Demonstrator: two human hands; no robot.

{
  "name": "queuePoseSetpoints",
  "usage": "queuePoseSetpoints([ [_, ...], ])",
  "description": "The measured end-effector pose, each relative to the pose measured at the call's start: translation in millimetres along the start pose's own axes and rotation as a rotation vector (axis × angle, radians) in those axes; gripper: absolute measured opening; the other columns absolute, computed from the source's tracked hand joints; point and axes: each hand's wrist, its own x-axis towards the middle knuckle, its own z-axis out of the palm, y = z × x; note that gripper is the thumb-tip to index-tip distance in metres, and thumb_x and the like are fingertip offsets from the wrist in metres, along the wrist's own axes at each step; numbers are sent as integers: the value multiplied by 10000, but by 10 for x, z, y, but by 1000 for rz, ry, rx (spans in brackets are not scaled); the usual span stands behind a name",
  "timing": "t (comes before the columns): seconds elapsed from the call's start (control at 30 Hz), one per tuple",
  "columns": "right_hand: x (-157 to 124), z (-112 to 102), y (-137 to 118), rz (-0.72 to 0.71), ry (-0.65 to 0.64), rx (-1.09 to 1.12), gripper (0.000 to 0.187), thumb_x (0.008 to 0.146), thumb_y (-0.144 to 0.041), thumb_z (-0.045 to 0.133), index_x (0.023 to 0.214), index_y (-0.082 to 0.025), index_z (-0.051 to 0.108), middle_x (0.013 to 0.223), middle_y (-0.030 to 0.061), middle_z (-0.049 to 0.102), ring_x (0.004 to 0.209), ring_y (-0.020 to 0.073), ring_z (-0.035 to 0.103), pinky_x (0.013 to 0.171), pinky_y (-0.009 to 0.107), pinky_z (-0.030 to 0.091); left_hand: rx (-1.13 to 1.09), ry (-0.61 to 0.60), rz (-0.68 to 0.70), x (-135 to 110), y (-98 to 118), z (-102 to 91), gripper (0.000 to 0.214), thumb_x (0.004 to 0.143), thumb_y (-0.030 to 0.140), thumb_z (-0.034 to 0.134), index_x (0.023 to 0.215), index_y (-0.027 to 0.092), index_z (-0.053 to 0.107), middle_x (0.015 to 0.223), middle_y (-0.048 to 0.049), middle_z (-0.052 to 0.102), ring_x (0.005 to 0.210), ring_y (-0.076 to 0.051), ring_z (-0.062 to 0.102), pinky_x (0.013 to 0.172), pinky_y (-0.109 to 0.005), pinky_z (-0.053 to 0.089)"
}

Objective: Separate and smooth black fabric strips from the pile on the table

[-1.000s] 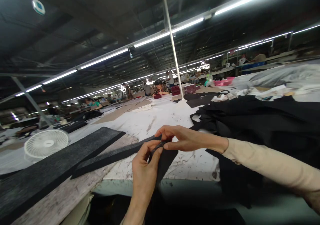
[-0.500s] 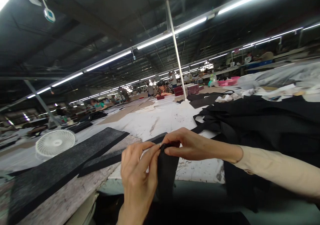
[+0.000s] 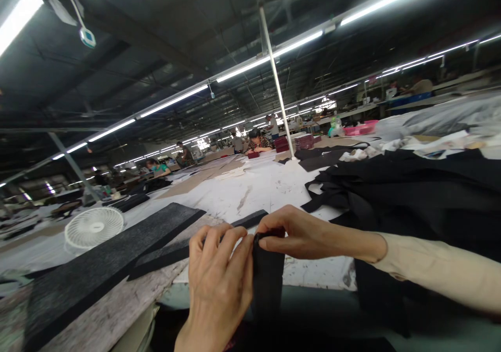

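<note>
Between my two hands a black fabric strip (image 3: 268, 274) hangs down over the table's front edge. My right hand (image 3: 291, 232) pinches its top, thumb and curled fingers closed on a small fold. On the left, my left hand (image 3: 221, 276) is closed against the strip's side edge, its fingers bent together; the thumb and what lies under the fingertips are mostly hidden. Behind the left hand lies a dark strip with a grey speckled face (image 3: 164, 253), and a wider grey-faced black panel (image 3: 113, 261) lies left of it.
A large heap of black fabric (image 3: 415, 195) covers the right side. A white fan (image 3: 95, 228) stands at the left. A pale pole (image 3: 277, 86) rises from the white table (image 3: 258, 190). Farther back are a pink basin (image 3: 360, 128), maroon stacks (image 3: 305, 142) and several people.
My left fingers have shifted from a pinch at the strip's top corner to lie along its side, with the knuckles more bunched. My right hand keeps its pinch. The view has shifted slightly.
</note>
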Motion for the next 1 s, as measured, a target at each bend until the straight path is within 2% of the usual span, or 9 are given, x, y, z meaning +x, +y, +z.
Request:
queuePoseSetpoints([
  [0.3,-3,-14,-87,65,-47,-45,180,752,-138,493,575,-147,460,531,-58,300,521,64,299,484,208,237,23,-17,103,70,10,-16,192,829,34,488,926,156,601,846,-49,684,847,-200,562,799,-385,362],
  [0.43,-3,-24,-97,27,-54,-83,172,742,-117,500,576,-146,465,523,-62,307,507,59,290,483,211,236,-74,1,20,9,25,19,161,813,44,526,893,159,605,808,-40,660,789,-178,562,788,-373,378],
  [0.5,1,-37,-78,12,-70,-31,129,752,-132,513,624,-143,506,530,-62,345,510,58,308,484,207,246,-231,28,-137,-47,45,56,127,813,76,545,856,172,616,804,-31,638,771,-162,560,765,-345,394],
  [0.57,7,-55,-50,34,-137,125,99,775,-191,538,691,-140,543,548,-61,379,509,56,324,472,198,255,-488,28,-402,-99,69,97,89,826,143,555,790,189,623,794,-18,611,754,-147,555,710,-296,410],
  [0.67,12,-73,-12,122,-240,367,164,787,-292,575,734,-139,552,558,-68,366,488,49,303,433,185,242,-916,-12,-824,-148,90,135,141,812,264,595,698,190,635,794,-15,588,745,-143,556,648,-249,425],
  [0.7,12,-73,-4,149,-247,402,177,778,-304,586,730,-138,547,554,-71,355,481,46,292,422,183,232,-1010,-31,-917,-157,87,135,164,799,297,613,682,186,641,805,-18,589,758,-148,559,659,-246,431],
  [0.77,10,-65,0,199,-232,408,174,756,-297,598,722,-136,544,546,-72,357,472,44,291,408,180,223,-1075,-59,-996,-170,65,115,204,800,347,614,687,184,662,845,-27,602,814,-163,571,713,-252,440],
  [0.87,7,-40,-19,260,-207,357,152,734,-279,586,710,-134,545,539,-67,371,462,45,301,395,182,222,-882,-47,-893,-181,14,45,207,848,354,561,779,208,690,920,-34,622,910,-183,579,788,-273,434],
  [1.0,3,-10,-55,248,-176,237,106,725,-227,549,676,-134,537,542,-60,389,487,51,333,414,179,240,-433,-16,-439,-165,-9,-36,128,826,202,599,922,233,677,939,-28,640,908,-184,568,806,-325,421],
])
